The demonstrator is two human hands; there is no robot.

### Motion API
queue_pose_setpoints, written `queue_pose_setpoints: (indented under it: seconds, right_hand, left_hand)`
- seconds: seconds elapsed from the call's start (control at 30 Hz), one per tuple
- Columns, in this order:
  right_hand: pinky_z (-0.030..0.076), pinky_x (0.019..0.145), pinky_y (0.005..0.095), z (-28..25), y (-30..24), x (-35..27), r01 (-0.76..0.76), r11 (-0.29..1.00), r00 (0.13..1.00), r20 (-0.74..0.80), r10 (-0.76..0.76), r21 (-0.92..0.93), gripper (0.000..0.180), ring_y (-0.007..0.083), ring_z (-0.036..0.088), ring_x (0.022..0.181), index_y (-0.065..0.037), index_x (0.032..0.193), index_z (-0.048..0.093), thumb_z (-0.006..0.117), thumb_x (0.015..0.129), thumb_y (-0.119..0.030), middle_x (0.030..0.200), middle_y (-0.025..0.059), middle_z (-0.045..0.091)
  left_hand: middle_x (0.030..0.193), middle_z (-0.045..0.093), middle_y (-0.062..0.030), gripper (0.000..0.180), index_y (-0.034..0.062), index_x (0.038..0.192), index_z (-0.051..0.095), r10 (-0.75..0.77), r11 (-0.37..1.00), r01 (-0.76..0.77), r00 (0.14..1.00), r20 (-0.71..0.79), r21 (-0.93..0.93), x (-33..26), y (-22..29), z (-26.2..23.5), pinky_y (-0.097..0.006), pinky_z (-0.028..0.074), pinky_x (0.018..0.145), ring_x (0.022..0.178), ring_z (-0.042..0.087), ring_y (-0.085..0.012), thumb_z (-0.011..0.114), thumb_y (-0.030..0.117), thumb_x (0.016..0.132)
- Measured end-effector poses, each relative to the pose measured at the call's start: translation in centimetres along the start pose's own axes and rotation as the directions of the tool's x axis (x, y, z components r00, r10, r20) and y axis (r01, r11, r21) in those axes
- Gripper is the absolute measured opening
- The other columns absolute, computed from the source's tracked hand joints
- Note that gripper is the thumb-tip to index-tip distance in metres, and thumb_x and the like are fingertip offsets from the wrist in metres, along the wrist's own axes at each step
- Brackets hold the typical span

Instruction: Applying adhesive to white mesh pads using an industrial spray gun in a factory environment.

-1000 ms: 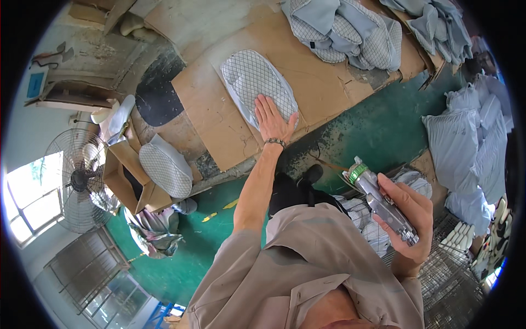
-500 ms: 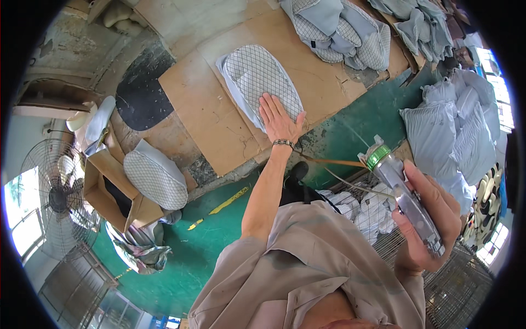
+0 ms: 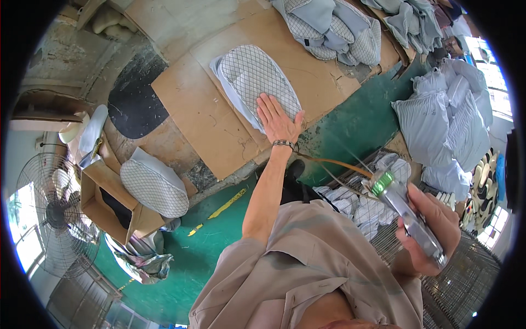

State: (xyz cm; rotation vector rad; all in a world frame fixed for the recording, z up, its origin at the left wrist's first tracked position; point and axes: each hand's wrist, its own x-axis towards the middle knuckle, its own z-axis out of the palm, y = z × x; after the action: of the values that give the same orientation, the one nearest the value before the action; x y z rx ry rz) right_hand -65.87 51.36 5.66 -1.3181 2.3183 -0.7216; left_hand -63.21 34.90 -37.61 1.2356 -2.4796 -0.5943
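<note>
My left hand [image 3: 278, 122] lies flat with its fingers spread on the near end of a rounded pad [image 3: 252, 68] of white quilted fabric with dark diamond stitching. A pale grey fabric edge shows along the pad's left side, and brown cardboard [image 3: 192, 118] lies beneath it. In my right hand [image 3: 435, 227] is a metal spray gun [image 3: 404, 205] with a green ring behind its nozzle, held away from the pad at the right. A faint pale streak leaves the nozzle toward the upper left. An orange-brown hose [image 3: 334, 162] shows between the gun and my left wrist.
Crumpled quilted fabric pieces [image 3: 334, 33] lie on the bench's far right. At the left are another quilted piece [image 3: 153, 183], an open cardboard box [image 3: 104, 203] and a wire fan [image 3: 55, 211]. Grey bags [image 3: 444, 118] stand at the right, above wire baskets holding whitish pieces [image 3: 364, 208].
My right hand has brought the spray gun slightly closer to me, and its nozzle sits lower in view. My left hand stays flat on the pad. The whole view has shifted slightly.
</note>
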Motion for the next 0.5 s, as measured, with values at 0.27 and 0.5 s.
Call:
queue_pose_setpoints:
  seconds: [0.27, 0.5]
  right_hand:
    - [0.049, 0.066, 0.0302, -0.6, 1.8, -2.3, 0.094, 0.991, 0.987, 0.119, -0.106, 0.100, 0.057, 0.0208, 0.061, 0.066, 0.011, 0.130, 0.055, 0.070, 0.082, -0.017, 0.082, 0.0132, 0.064]
    - [0.048, 0.066, 0.0279, 0.2, 2.3, -4.9, 0.046, 0.993, 0.999, -0.027, -0.044, 0.105, 0.053, 0.0205, 0.064, 0.069, 0.010, 0.116, 0.066, 0.075, 0.075, -0.023, 0.080, 0.0142, 0.067]
  left_hand:
    - [0.158, 0.014, -0.0337, 0.101, -0.0158, 0.147, 0.021, 0.126, 0.991, -0.127, 0.991, 0.054, 0.033, -2.2, -0.1, -1.3, -0.052, 0.011, 0.121, 0.148, 0.013, -0.0468, 0.056, 0.059, 0.089]
    - [0.158, 0.020, -0.0289, 0.084, -0.0106, 0.147, 0.026, 0.249, 0.953, -0.229, 0.965, 0.080, -0.196, -6.8, -0.2, -3.8, -0.053, 0.017, 0.120, 0.146, 0.018, -0.0466, 0.064, 0.039, 0.092]
